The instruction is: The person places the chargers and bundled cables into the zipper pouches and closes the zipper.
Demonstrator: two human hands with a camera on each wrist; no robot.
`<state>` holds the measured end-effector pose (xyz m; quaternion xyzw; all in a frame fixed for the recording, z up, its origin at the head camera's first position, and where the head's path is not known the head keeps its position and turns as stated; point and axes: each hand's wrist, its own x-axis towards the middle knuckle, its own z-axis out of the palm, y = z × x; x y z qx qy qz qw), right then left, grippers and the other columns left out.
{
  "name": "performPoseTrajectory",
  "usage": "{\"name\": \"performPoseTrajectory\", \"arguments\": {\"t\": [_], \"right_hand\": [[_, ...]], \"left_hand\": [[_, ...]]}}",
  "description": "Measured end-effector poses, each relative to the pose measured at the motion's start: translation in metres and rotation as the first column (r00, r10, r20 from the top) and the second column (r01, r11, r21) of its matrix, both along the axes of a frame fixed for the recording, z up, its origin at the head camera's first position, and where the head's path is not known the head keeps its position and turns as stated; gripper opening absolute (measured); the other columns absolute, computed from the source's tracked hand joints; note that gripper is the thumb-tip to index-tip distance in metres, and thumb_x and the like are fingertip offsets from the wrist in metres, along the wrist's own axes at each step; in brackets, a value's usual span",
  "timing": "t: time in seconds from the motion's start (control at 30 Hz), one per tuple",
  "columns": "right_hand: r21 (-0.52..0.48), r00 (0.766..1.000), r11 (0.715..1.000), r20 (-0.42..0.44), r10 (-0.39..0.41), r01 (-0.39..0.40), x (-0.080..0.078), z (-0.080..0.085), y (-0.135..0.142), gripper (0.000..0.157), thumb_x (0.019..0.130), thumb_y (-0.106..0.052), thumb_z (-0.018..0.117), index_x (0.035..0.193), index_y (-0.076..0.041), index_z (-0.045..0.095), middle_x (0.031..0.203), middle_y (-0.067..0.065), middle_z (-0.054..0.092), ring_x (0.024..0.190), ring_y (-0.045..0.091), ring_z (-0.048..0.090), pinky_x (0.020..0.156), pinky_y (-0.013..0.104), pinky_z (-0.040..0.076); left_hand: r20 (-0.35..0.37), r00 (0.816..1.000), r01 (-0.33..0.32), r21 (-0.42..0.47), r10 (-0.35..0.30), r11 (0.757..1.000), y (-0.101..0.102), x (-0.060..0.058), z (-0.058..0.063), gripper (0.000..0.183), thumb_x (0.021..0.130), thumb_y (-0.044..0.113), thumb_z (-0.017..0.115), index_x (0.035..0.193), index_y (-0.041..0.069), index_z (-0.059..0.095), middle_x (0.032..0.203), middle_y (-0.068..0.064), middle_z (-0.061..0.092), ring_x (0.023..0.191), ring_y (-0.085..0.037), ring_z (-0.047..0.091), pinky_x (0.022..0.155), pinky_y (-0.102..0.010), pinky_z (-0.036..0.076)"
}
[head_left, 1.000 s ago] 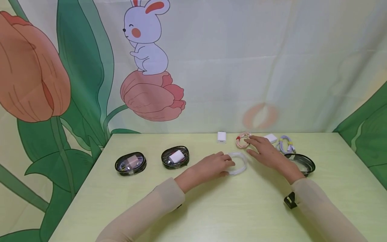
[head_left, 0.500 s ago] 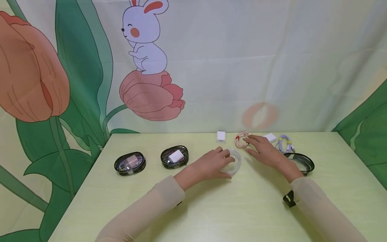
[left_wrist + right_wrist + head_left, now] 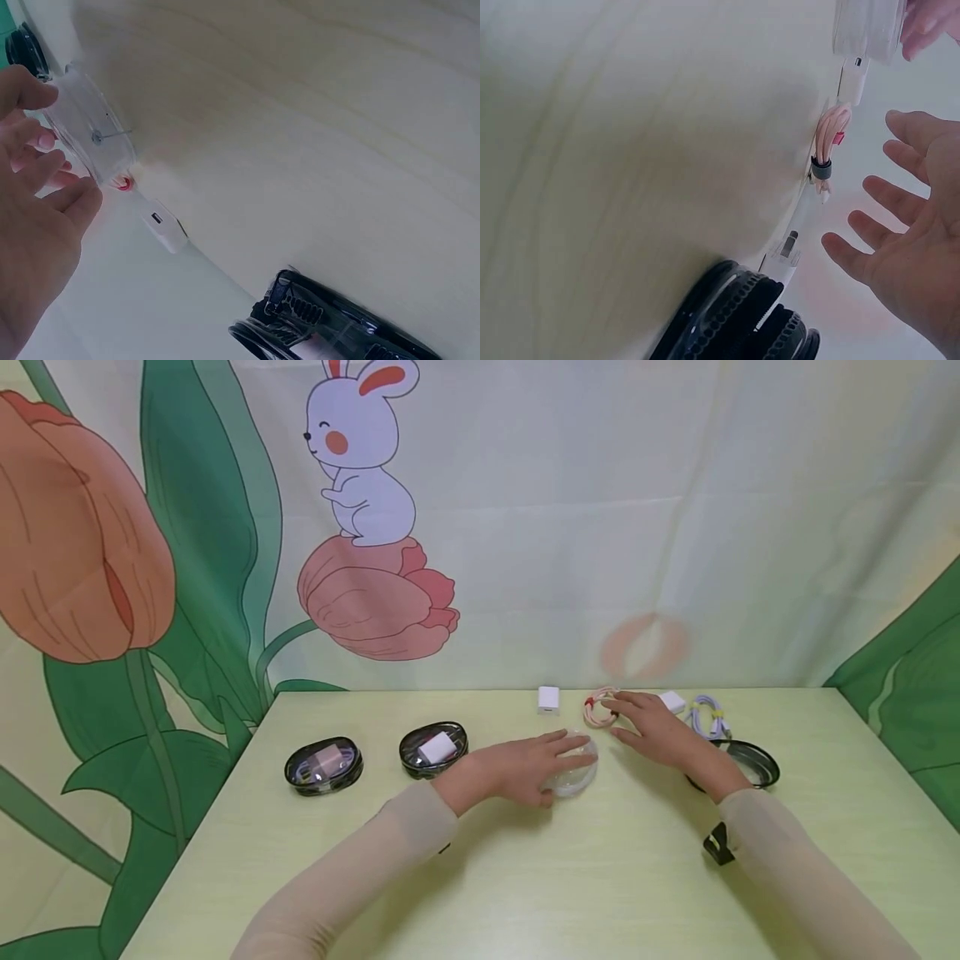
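"Starting with the left hand (image 3: 521,770): gripping what?"

"Spread across the top of the clear round case (image 3: 577,783), fingers apart and touching at the upper rim. Pinching or only resting there? Cannot tell."

"And the case itself?"

"On the pale table (image 3: 525,893), beneath those fingers."

"Right hand (image 3: 660,739)?"

"To the right of the case, fingers loosely spread and apart, holding nothing. Near the coiled pink cable (image 3: 832,127), with a gap visible from the right wrist."

"Anything beyond the case?"

"Slightly left, a white USB charger plug (image 3: 549,697); to the right, that pink coil, then a second white adapter (image 3: 673,702) and a coiled purple cable (image 3: 697,720)."

"Black oval cases too?"

"Yes, three. Left of the clear one, one with a white plug inside (image 3: 433,771); farther left, one with a pink plug inside (image 3: 324,788); well to the right, one partly behind the right forearm (image 3: 772,774)."
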<state>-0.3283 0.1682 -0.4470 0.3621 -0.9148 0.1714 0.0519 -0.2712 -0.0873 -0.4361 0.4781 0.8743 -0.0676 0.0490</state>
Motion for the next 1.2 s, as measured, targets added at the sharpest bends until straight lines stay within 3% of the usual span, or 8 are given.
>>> {"name": "performPoseTrajectory", "arguments": {"t": [0.17, 0.33, 0.43, 0.53, 0.63, 0.83, 1.0, 1.2], "right_hand": [[-0.003, 1.0, 1.0, -0.003, -0.001, 0.001, -0.001, -0.002, 0.002, 0.049, 0.092, -0.015, 0.061, 0.137, 0.0, 0.047, 0.139, 0.028, 0.041, 0.127, 0.047, 0.036, 0.103, 0.061, 0.028], [0.009, 1.0, 1.0, 0.015, -0.011, 0.011, -0.003, -0.004, 0.002, 0.05, 0.093, -0.016, 0.061, 0.138, -0.002, 0.046, 0.141, 0.026, 0.04, 0.129, 0.046, 0.035, 0.104, 0.06, 0.028], [0.015, 1.0, 1.0, 0.02, -0.017, 0.017, -0.003, -0.004, 0.003, 0.05, 0.093, -0.017, 0.06, 0.139, -0.003, 0.045, 0.142, 0.026, 0.039, 0.129, 0.046, 0.034, 0.104, 0.06, 0.028], [0.019, 1.0, 1.0, 0.022, -0.012, 0.011, -0.004, -0.004, 0.002, 0.051, 0.093, -0.017, 0.061, 0.139, -0.004, 0.044, 0.142, 0.025, 0.039, 0.129, 0.046, 0.034, 0.104, 0.059, 0.028], [0.016, 1.0, 1.0, 0.024, 0.009, -0.009, -0.007, -0.003, 0.002, 0.051, 0.093, -0.016, 0.062, 0.139, -0.003, 0.045, 0.141, 0.024, 0.04, 0.129, 0.044, 0.036, 0.103, 0.058, 0.031], [0.026, 0.997, 0.998, 0.032, 0.065, -0.066, -0.018, 0.001, 0.004, 0.05, 0.089, -0.012, 0.066, 0.136, -0.003, 0.049, 0.139, 0.019, 0.045, 0.126, 0.039, 0.043, 0.101, 0.055, 0.037], [0.037, 0.994, 0.993, 0.027, 0.108, -0.109, -0.031, 0.004, 0.008, 0.053, 0.085, -0.004, 0.068, 0.135, -0.005, 0.05, 0.136, 0.018, 0.049, 0.125, 0.039, 0.044, 0.1, 0.055, 0.037], [0.073, 0.985, 0.982, 0.022, 0.171, -0.172, -0.05, 0.005, 0.009, 0.053, 0.08, 0.004, 0.069, 0.131, -0.001, 0.053, 0.132, 0.02, 0.051, 0.122, 0.04, 0.046, 0.1, 0.055, 0.037]], "left_hand": [[-0.012, 1.0, -0.011, 0.0, 0.011, 1.0, 0.003, 0.001, -0.001, 0.071, 0.089, 0.024, 0.059, 0.151, 0.022, 0.024, 0.155, -0.007, 0.023, 0.138, -0.03, 0.029, 0.112, -0.035, 0.027], [-0.093, 0.994, -0.059, 0.01, 0.059, 0.998, 0.007, 0.003, 0.001, 0.06, 0.092, 0.043, 0.058, 0.143, 0.019, 0.04, 0.142, -0.006, 0.044, 0.114, -0.025, 0.048, 0.099, -0.031, 0.04], [-0.116, 0.986, -0.111, 0.047, 0.116, 0.993, 0.011, 0.005, 0.001, 0.06, 0.089, 0.055, 0.056, 0.135, 0.018, 0.05, 0.127, -0.005, 0.054, 0.099, -0.022, 0.049, 0.087, -0.03, 0.044], [-0.109, 0.976, -0.18, 0.084, 0.189, 0.98, 0.014, 0.007, 0.001, 0.064, 0.084, 0.061, 0.058, 0.13, 0.017, 0.054, 0.117, -0.003, 0.056, 0.095, -0.021, 0.048, 0.081, -0.03, 0.047], [-0.092, 0.962, -0.244, 0.118, 0.255, 0.963, 0.016, 0.007, 0.0, 0.07, 0.08, 0.065, 0.06, 0.132, 0.019, 0.052, 0.118, -0.002, 0.054, 0.098, -0.021, 0.047, 0.08, -0.03, 0.049], [-0.091, 0.944, -0.302, 0.154, 0.318, 0.941, 0.02, 0.005, -0.002, 0.088, 0.076, 0.074, 0.056, 0.144, 0.02, 0.038, 0.138, -0.005, 0.042, 0.117, -0.028, 0.044, 0.091, -0.037, 0.048], [0.018, 0.928, -0.369, 0.166, 0.371, 0.914, 0.022, 0.001, -0.006, 0.099, 0.074, 0.076, 0.056, 0.151, 0.024, 0.023, 0.151, -0.007, 0.028, 0.132, -0.034, 0.034, 0.102, -0.044, 0.041], [0.125, 0.911, -0.411, 0.166, 0.394, 0.896, 0.026, -0.005, -0.008, 0.099, 0.076, 0.074, 0.057, 0.152, 0.025, 0.017, 0.153, -0.01, 0.025, 0.134, -0.034, 0.031, 0.102, -0.045, 0.04]]}}
